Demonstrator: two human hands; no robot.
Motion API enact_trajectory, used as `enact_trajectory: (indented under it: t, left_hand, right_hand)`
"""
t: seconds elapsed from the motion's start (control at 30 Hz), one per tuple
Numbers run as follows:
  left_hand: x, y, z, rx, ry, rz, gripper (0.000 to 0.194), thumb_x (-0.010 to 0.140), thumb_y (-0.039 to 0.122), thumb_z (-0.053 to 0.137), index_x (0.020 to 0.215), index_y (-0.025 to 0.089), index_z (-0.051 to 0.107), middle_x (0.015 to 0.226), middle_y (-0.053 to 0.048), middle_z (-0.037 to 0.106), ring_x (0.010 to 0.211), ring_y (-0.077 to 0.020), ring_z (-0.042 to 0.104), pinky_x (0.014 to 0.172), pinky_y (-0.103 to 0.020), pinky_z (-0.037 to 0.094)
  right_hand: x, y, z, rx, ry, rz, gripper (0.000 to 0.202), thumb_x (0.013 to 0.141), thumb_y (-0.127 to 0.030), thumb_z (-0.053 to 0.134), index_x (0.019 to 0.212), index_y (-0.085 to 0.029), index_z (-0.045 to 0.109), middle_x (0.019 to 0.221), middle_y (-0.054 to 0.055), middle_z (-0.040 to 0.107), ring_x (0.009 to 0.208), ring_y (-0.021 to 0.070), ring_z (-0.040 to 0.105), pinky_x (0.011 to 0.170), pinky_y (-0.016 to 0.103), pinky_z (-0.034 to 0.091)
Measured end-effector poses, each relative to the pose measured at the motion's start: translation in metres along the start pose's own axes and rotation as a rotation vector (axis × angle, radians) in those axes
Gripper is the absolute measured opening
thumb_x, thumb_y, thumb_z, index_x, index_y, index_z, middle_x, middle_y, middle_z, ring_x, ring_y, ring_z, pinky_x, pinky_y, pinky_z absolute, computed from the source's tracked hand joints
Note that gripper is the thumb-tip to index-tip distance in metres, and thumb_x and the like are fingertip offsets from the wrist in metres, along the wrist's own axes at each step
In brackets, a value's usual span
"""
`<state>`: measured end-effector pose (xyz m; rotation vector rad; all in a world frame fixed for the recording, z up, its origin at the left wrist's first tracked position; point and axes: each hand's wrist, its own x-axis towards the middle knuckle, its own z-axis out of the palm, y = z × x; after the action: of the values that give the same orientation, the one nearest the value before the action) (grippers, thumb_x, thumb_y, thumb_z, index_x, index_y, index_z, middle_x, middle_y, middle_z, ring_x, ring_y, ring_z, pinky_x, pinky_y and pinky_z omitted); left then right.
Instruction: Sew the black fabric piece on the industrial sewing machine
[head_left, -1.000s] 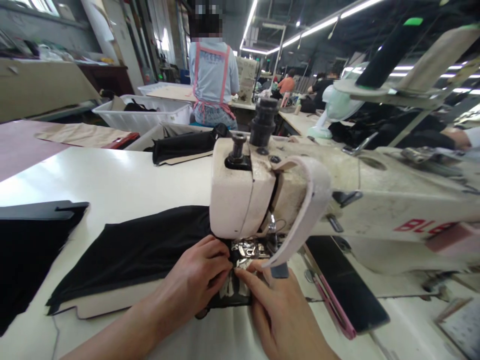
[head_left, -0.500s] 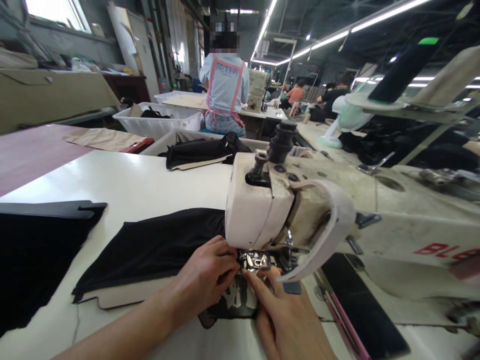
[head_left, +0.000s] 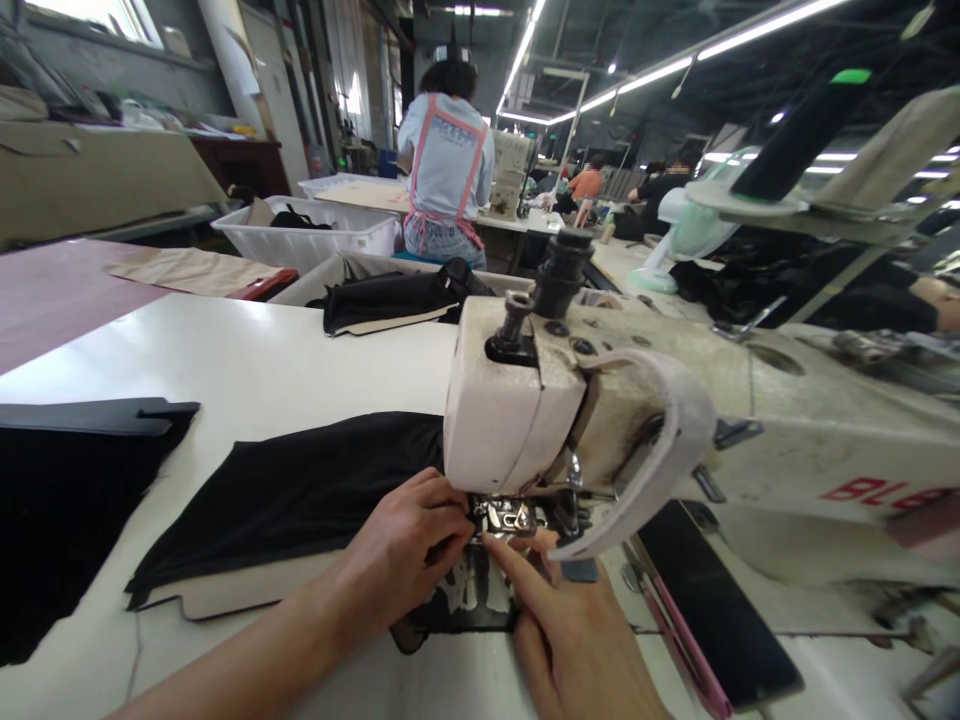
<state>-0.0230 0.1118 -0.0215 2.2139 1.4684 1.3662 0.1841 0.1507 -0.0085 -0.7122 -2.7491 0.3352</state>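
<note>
A black fabric piece [head_left: 300, 490] with a beige layer [head_left: 255, 585] along its near edge lies on the white table, its right end running under the head of a sewing machine [head_left: 510, 400]. My left hand [head_left: 409, 530] is closed in a pinch on the fabric's edge, just left of the metal presser foot [head_left: 514, 517]. On the near side of the foot rests my right hand [head_left: 581, 635], its index finger stretched out with the tip close to the left fingertips. The machine's pale curved guard hides part of the right hand's fingers. Fabric under the foot is mostly hidden.
Another black cloth piece [head_left: 67, 520] lies at the left. Beside the machine's base are a dark phone-like slab [head_left: 720, 600] and a pink-handled tool [head_left: 686, 645]. Behind the table stands a bin [head_left: 292, 290] with black pieces. A person [head_left: 450, 165] sits beyond, back turned.
The whole view has shifted slightly, so most things appear a little further left and up. Both hands keep nearly the same place at the presser foot.
</note>
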Motion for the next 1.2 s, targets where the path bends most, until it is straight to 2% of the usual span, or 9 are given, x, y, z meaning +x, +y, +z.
enact_trajectory:
  t: [0.23, 0.5, 0.67, 0.87, 1.0, 1.2]
  left_hand:
    - [-0.001, -0.003, 0.001, -0.010, -0.022, -0.015, 0.020, 0.087, 0.009, 0.047, 0.070, 0.014, 0.056, 0.072, -0.002, 0.058, 0.065, -0.0125, 0.051, 0.060, -0.025, 0.036]
    - [-0.001, -0.001, 0.000, -0.038, -0.026, -0.023, 0.021, 0.086, 0.009, 0.046, 0.067, 0.013, 0.054, 0.069, -0.002, 0.056, 0.060, -0.0116, 0.049, 0.054, -0.025, 0.034]
    - [-0.001, -0.002, 0.001, -0.057, -0.029, -0.027, 0.022, 0.086, 0.009, 0.046, 0.067, 0.013, 0.057, 0.070, -0.003, 0.058, 0.061, -0.0118, 0.051, 0.055, -0.024, 0.036]
    - [0.000, -0.003, 0.001, -0.054, -0.035, -0.055, 0.022, 0.084, 0.010, 0.046, 0.067, 0.012, 0.060, 0.071, -0.006, 0.059, 0.062, -0.0138, 0.053, 0.055, -0.025, 0.038]
    - [0.002, -0.002, 0.001, -0.051, -0.049, -0.078, 0.025, 0.086, 0.012, 0.046, 0.066, 0.010, 0.060, 0.074, -0.008, 0.061, 0.068, -0.0165, 0.058, 0.059, -0.026, 0.042]
    - [0.005, -0.005, 0.000, -0.013, -0.036, -0.123, 0.019, 0.083, 0.008, 0.051, 0.069, 0.013, 0.062, 0.074, -0.005, 0.061, 0.073, -0.0174, 0.057, 0.066, -0.026, 0.043]
  right_hand:
    - [0.000, 0.000, 0.003, -0.063, -0.033, 0.005, 0.066, 0.072, -0.003, 0.043, 0.136, -0.019, 0.035, 0.118, 0.015, 0.046, 0.105, 0.0314, 0.043, 0.085, 0.052, 0.046]
    - [0.003, 0.000, 0.004, -0.111, -0.052, -0.016, 0.067, 0.072, -0.004, 0.043, 0.136, -0.018, 0.032, 0.118, 0.016, 0.049, 0.103, 0.0320, 0.045, 0.080, 0.049, 0.048]
    - [0.005, -0.002, 0.005, -0.173, -0.009, -0.024, 0.064, 0.073, -0.007, 0.043, 0.135, -0.019, 0.036, 0.115, 0.014, 0.055, 0.100, 0.0308, 0.047, 0.077, 0.046, 0.049]
    - [0.007, -0.009, 0.009, -0.178, 0.104, 0.095, 0.056, 0.075, -0.008, 0.038, 0.128, -0.025, 0.047, 0.118, 0.009, 0.058, 0.104, 0.0284, 0.049, 0.080, 0.044, 0.047]
    - [0.009, -0.012, 0.010, -0.184, 0.128, 0.101, 0.056, 0.074, -0.009, 0.039, 0.128, -0.025, 0.048, 0.118, 0.009, 0.058, 0.106, 0.0291, 0.048, 0.082, 0.045, 0.046]
    - [0.009, -0.010, 0.009, -0.175, 0.119, 0.082, 0.059, 0.073, -0.009, 0.042, 0.131, -0.024, 0.045, 0.117, 0.011, 0.057, 0.105, 0.0304, 0.048, 0.084, 0.049, 0.048]
